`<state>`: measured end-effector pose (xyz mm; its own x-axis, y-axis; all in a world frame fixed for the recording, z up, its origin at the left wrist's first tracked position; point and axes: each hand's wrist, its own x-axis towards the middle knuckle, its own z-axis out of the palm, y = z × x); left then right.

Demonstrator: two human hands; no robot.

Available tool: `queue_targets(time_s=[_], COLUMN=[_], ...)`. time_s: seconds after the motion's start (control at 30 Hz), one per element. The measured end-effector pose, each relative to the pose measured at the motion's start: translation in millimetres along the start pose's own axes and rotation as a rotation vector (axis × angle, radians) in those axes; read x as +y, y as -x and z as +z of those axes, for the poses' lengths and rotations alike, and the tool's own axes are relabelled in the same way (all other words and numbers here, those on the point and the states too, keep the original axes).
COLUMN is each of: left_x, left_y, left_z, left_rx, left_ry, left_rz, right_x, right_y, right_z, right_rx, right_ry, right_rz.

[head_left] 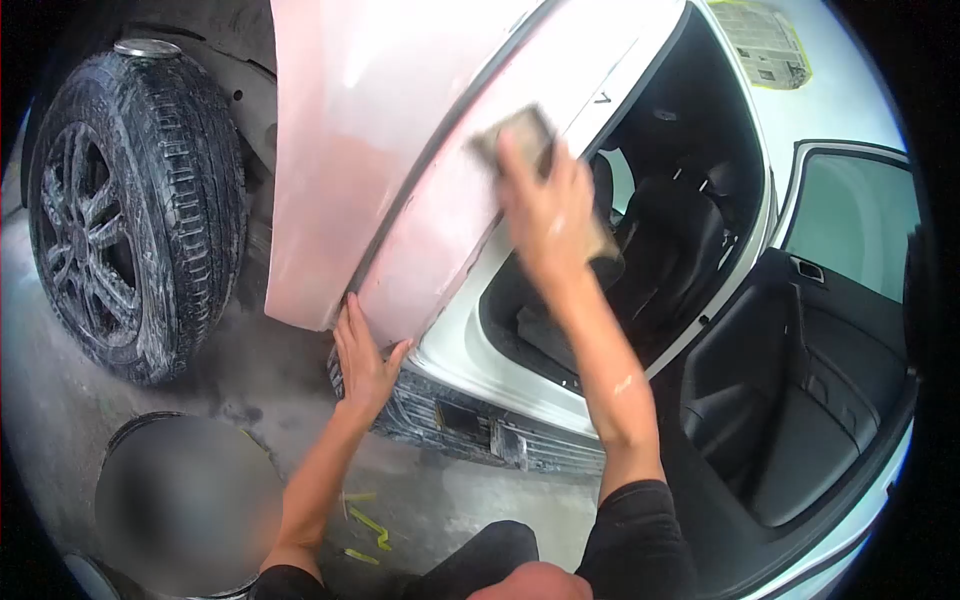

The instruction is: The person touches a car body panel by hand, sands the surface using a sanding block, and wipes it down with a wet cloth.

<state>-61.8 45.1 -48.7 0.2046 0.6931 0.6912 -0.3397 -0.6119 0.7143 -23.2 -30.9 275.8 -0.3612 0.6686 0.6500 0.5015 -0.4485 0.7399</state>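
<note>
My right hand (550, 220), smeared by motion, grips a long tan sanding block (525, 128) over the upper part of a pink-tinted car body panel (430, 255). Parts of the block show beyond the fingers and beside the palm; the rest is under the hand. Pale dust marks the hand and forearm. Lower on the same panel, my left hand (368, 362) rests with fingers spread near its bottom edge, beside the dark gap to the neighbouring pink panel (340, 170). That hand holds nothing.
A dusty wheel (170, 190) stands at left with a round metal lid (147, 47) on top. Below it is a blurred round container (185, 500). Yellow tape scraps (372, 525) lie on the floor. At right a car door (800, 390) stands open; newspaper (762, 45) is taped above.
</note>
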Motion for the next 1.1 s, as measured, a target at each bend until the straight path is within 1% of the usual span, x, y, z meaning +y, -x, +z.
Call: queue_targets(time_s=[0.03, 0.07, 0.17, 0.2, 0.23, 0.3, 0.37, 0.4, 0.43, 0.5, 0.57, 0.63, 0.7, 0.73, 0.77, 0.83, 0.87, 0.9, 0.93, 0.97, 1.03, 1.1], left_x=[0.7, 0.9, -1.5, -1.5, -1.2, 3.1, 3.5, 2.6, 2.5, 1.1, -0.5, -0.5, -0.5, -0.1, -0.3, -1.1, 0.5, 1.6, 1.0, 0.2, 0.9, 1.3], left_y=[-1.1, -1.1, -2.3, 1.6, 6.5, -0.9, -0.5, -1.3, -3.9, 0.0, 3.5, 0.1, 0.4, -1.1, -2.2, -1.2, -1.9, 0.3, 1.2, -0.2, 0.5, -1.6], left_z=[-1.9, -2.7, 2.4, 3.3, 1.9, 1.0, -1.1, -1.4, -1.9, 0.0, 2.7, 3.1, 0.7, -1.5, -1.8, 0.6, 0.4, 1.4, 3.1, 3.0, 0.9, 0.2], left_rx=[-0.005, -0.007, 0.01, 0.005, -0.013, -0.019, -0.033, -0.03, -0.018, -0.014, 0.009, 0.008, -0.019, -0.018, -0.01, 0.001, 0.001, 0.002, 0.003, 0.008, 0.002, -0.005], left_ry=[-0.003, -0.005, 0.018, 0.028, 0.018, 0.012, 0.007, 0.004, 0.008, 0.005, -0.007, -0.012, -0.003, 0.0, 0.003, 0.005, 0.004, 0.004, 0.001, -0.004, -0.002, 0.017], left_rz=[0.008, 0.01, 0.012, 0.009, -0.02, -0.05, -0.039, -0.044, -0.03, -0.019, -0.001, 0.008, -0.018, -0.011, -0.01, -0.01, -0.014, -0.017, -0.018, -0.014, -0.021, -0.039], right_x=[-10.4, -24.3, 0.8, 2.7, 5.6, 7.7, -0.7, -13.1, -15.2, 0.0, 4.2, 3.9, -2.9, -9.3, -19.6, -0.4, 8.1, 8.8, 13.8, 10.6, 1.4, -18.7], right_y=[32.8, 51.0, 11.8, -19.5, -43.2, -45.8, 10.6, 44.1, 49.4, 24.5, -25.9, -38.6, -3.5, 32.9, 49.7, 33.7, 4.7, -27.2, -50.1, -60.8, -35.9, 36.7], right_z=[-1.2, -17.0, -11.9, -17.3, -21.1, -12.2, 0.7, -1.9, -15.0, -13.6, -19.8, -17.6, -13.0, -4.5, -14.5, -14.7, -13.5, -21.4, -20.2, -20.1, -9.4, 0.9], right_rx=[-0.046, -0.188, -0.123, -0.075, -0.007, 0.068, 0.037, -0.086, -0.128, -0.077, -0.02, 0.05, -0.015, -0.017, -0.149, -0.172, -0.124, -0.124, 0.005, 0.034, 0.02, -0.083], right_ry=[0.029, -0.064, 0.031, 0.006, -0.027, 0.008, 0.033, 0.065, -0.021, 0.114, 0.059, 0.018, 0.006, 0.04, -0.072, 0.046, 0.098, 0.053, 0.043, 0.047, 0.096, 0.169], right_rz=[-0.06, -0.068, -0.087, 0.005, 0.046, 0.06, -0.038, -0.087, -0.091, -0.142, -0.003, 0.06, 0.06, -0.053, -0.052, -0.09, -0.063, 0.067, 0.063, 0.104, 0.097, -0.103])
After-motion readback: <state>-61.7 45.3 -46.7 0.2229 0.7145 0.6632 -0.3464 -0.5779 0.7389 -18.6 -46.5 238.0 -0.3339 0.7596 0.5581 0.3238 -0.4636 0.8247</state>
